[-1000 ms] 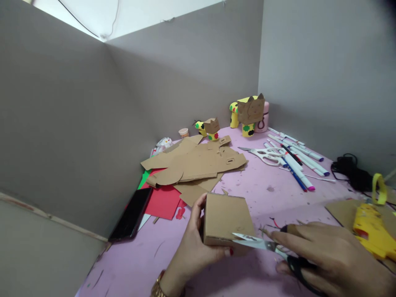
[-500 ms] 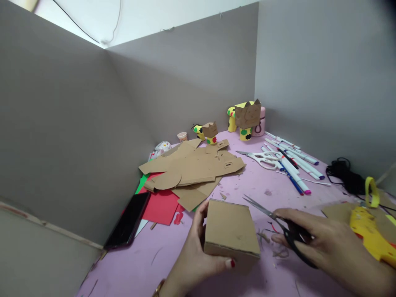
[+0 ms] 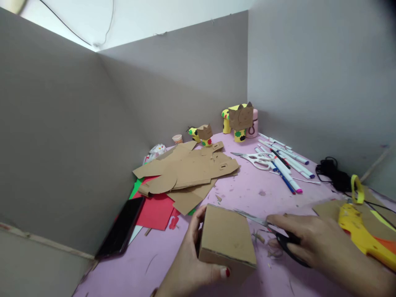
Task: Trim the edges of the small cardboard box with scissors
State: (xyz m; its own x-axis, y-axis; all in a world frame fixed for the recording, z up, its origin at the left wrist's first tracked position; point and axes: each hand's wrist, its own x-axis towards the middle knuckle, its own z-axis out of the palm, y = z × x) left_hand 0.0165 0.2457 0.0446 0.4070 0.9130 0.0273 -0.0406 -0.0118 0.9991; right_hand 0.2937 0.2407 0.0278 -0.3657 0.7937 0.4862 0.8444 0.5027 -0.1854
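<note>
My left hand [image 3: 193, 255] grips a small cardboard box [image 3: 227, 235] from its left side, with the thumb across the front face. In my right hand [image 3: 305, 237] is a pair of black-handled scissors [image 3: 283, 241], fingers in the loops. The blades point left and lie at the box's far right top edge; whether they touch it I cannot tell. Bits of cardboard scrap [image 3: 258, 237] and thread lie on the purple table [image 3: 167, 264] between the box and my right hand.
Flat cardboard pieces [image 3: 188, 165] and red paper [image 3: 156, 212] lie behind, with a phone [image 3: 120, 227] at left. White scissors [image 3: 258, 160] and markers [image 3: 287, 173] lie back right. A yellow glue gun [image 3: 361, 231] is at right. Cardboard cat figures [image 3: 241, 119] stand near the corner.
The scissors have moved left to the box's far edge, and their blades have come closer together. My left hand still holds the box. The whole view has shifted slightly.
</note>
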